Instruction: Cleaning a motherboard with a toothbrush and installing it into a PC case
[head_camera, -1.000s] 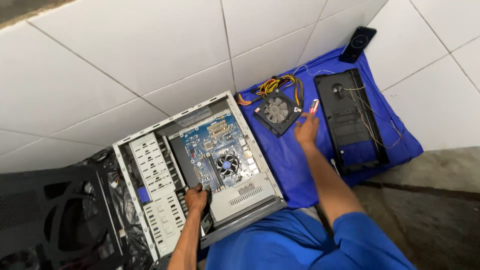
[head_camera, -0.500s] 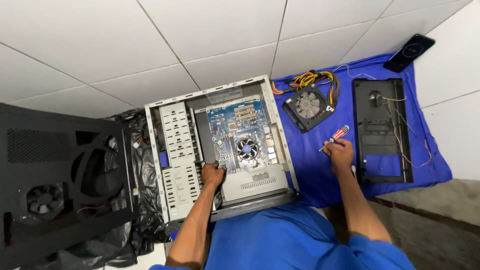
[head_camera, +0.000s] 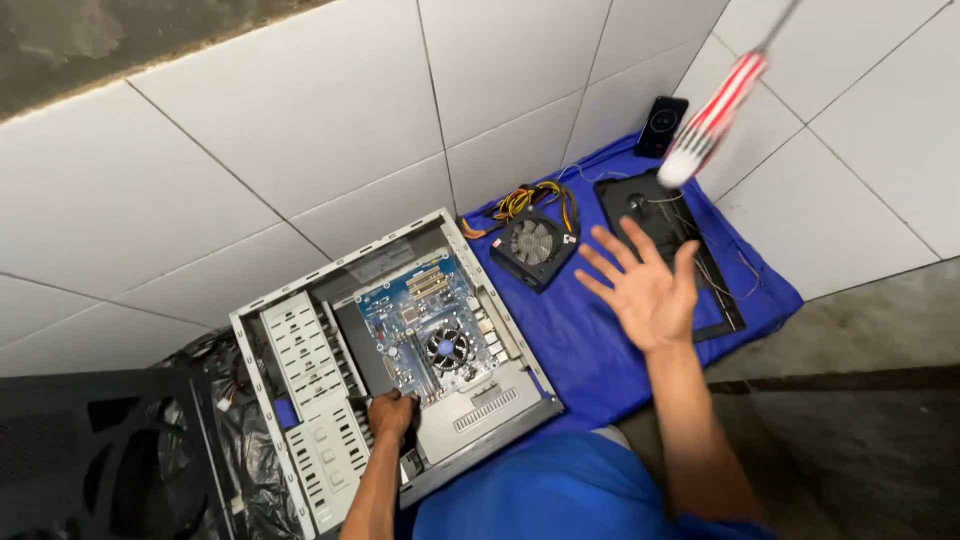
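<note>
A screwdriver with a red-and-white striped handle hangs blurred in the air at the upper right, touched by nothing. Below it my right hand is raised over the blue cloth, palm up, fingers spread and empty. My left hand is closed on the inner front edge of the open grey computer case, just below the blue motherboard and its round black cooler fan.
On the blue cloth lie a black power supply with coloured cables and a black front panel with thin wires. A dark phone rests on the white tiles. A black side panel and black plastic lie left.
Half a second ago my right hand held the screwdriver down on the cloth. Now the hand is lifted and open, and the screwdriver is airborne above it. My left hand stays on the case.
</note>
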